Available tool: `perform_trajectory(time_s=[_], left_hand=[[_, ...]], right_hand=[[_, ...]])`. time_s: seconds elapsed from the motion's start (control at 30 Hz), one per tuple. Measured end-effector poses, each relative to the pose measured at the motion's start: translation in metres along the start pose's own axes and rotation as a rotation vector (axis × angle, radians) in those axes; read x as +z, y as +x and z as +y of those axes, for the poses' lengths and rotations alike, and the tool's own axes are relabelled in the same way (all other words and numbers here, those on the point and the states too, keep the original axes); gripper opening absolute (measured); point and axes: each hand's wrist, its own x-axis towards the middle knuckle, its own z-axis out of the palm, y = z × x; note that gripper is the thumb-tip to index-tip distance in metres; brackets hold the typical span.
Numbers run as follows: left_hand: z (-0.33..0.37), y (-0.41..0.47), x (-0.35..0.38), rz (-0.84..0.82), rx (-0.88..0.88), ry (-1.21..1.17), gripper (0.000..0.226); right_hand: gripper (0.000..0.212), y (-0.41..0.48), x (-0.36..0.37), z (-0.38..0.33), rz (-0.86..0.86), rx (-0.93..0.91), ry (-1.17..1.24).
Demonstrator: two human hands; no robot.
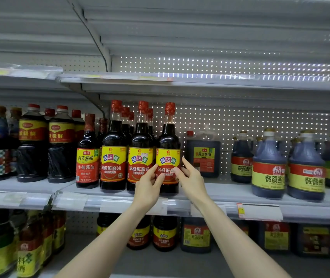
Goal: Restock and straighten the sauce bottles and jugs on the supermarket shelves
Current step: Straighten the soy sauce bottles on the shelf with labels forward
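Note:
A tall soy sauce bottle [168,141] with a red cap and a yellow and red label stands upright at the front of the middle shelf [220,192]. My left hand [149,187] grips its lower label from the left. My right hand [190,175] touches the label's right side, thumb on the front and fingers spread behind. Two matching bottles [113,149] [140,149] stand in a row directly to its left, with more behind them.
A square dark jug [203,155] sits further back to the right. Handled jugs [268,167] fill the shelf's right end. Other sauce bottles [32,143] crowd the left. The top shelf [200,81] holds nothing I can see. Jugs and bottles line the lower shelf [195,235].

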Motion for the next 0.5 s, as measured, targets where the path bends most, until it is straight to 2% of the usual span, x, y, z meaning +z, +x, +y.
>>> perform_trajectory(time_s=[0.27,0.5], left_hand=[[0.014,-0.039,-0.001,0.054,-0.002,-0.006,0.048],[0.009,-0.093,0.01,0.064,-0.03,0.038,0.045]], right_hand=[[0.053,-0.027,-0.029,0.002,0.036,-0.029,-0.056],[0.046,-0.073,-0.051,0.029,-0.01,-0.009,-0.097]])
